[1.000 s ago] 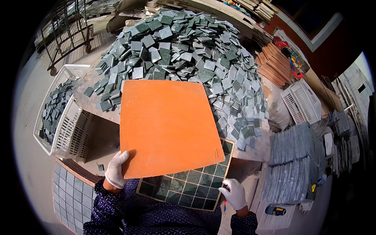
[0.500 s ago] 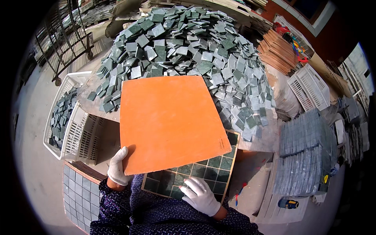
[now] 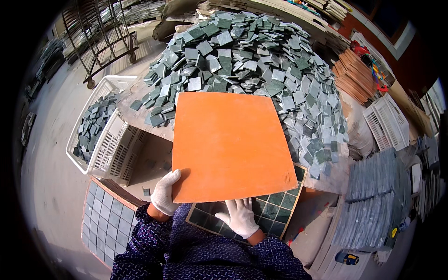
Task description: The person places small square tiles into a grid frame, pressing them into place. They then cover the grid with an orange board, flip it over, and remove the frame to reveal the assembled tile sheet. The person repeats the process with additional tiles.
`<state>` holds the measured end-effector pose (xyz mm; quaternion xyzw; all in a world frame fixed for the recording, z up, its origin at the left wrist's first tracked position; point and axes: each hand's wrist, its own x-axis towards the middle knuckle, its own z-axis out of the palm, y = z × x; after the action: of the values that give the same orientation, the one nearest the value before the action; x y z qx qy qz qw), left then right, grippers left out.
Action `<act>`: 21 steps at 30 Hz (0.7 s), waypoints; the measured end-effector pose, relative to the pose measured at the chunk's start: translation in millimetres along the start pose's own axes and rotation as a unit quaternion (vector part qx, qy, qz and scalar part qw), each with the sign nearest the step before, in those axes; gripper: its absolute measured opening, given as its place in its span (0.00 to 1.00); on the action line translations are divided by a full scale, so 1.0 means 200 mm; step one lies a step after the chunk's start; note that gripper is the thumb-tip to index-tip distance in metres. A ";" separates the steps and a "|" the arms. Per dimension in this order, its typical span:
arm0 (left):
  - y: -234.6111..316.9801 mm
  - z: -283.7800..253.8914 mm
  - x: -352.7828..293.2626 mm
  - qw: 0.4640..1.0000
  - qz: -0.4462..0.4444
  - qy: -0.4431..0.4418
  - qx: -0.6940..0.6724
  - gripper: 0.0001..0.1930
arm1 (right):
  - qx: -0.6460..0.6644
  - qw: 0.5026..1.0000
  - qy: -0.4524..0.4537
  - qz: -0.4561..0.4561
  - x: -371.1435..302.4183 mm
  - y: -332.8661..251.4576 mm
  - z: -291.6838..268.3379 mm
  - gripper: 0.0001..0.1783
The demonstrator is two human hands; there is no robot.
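Observation:
A square orange board (image 3: 233, 144) is held over the table's near side by my gloved left hand (image 3: 164, 193). The left thumb lies on the board's top face at its lower left corner, while the fingers are hidden beneath. Under the board, close to my body, is a pale-edged frame filled with dark green square tiles (image 3: 275, 212). The board covers the frame's far part. My gloved right hand (image 3: 241, 220) rests on the tiles with fingers spread, and its fingertips meet or pass under the board's near edge.
A large heap of loose green and grey tiles (image 3: 224, 65) covers the table beyond. To the left stand a white plastic crate (image 3: 105, 156) of tiles and a grey tile sheet (image 3: 105, 219). Stacked tile sheets (image 3: 378, 186) and orange boards (image 3: 357, 74) stand at the right.
My right hand has shifted over the tiles toward the board's near edge, and its fingers have straightened. The left hand still holds the board. The whole view has swung left.

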<state>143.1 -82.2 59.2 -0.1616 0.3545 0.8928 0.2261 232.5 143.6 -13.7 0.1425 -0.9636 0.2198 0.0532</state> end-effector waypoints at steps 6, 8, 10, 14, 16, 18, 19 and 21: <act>0.03 0.02 -0.02 1.000 0.007 -0.011 0.013 0.29 | 0.582 0.712 0.234 0.315 -0.09 0.30 -0.18 0.18; 0.03 0.02 0.03 0.996 0.022 -0.026 0.085 0.29 | 0.798 0.445 0.307 0.265 -0.16 0.51 -0.24 0.25; 0.02 -0.01 0.08 0.990 0.035 -0.075 0.117 0.31 | 0.869 0.401 0.238 0.165 -0.12 0.55 -0.38 0.32; -0.01 -0.10 0.03 0.986 0.075 -0.092 0.121 0.32 | 0.741 0.578 0.224 0.260 -0.05 0.43 -0.48 0.35; 0.00 -0.13 -0.07 0.985 0.089 -0.109 0.095 0.34 | 0.729 0.630 0.165 0.208 -0.14 0.32 -0.57 0.33; 0.02 -0.19 -0.19 0.985 0.054 -0.109 0.123 0.36 | 0.749 0.637 0.055 0.173 -0.33 0.32 -0.57 0.32; 0.02 -0.23 -0.26 0.984 0.046 -0.112 0.131 0.37 | 0.696 0.676 0.021 0.240 -0.40 0.24 -0.59 0.30; -0.01 -0.31 -0.36 0.980 0.025 -0.119 0.159 0.35 | 0.513 0.807 0.008 0.292 -0.57 0.21 -0.42 0.19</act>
<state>213.7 -145.7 46.8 -0.0074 0.4664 0.8432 0.2671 331.5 245.5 26.2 -0.1414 -0.7060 0.6885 -0.0867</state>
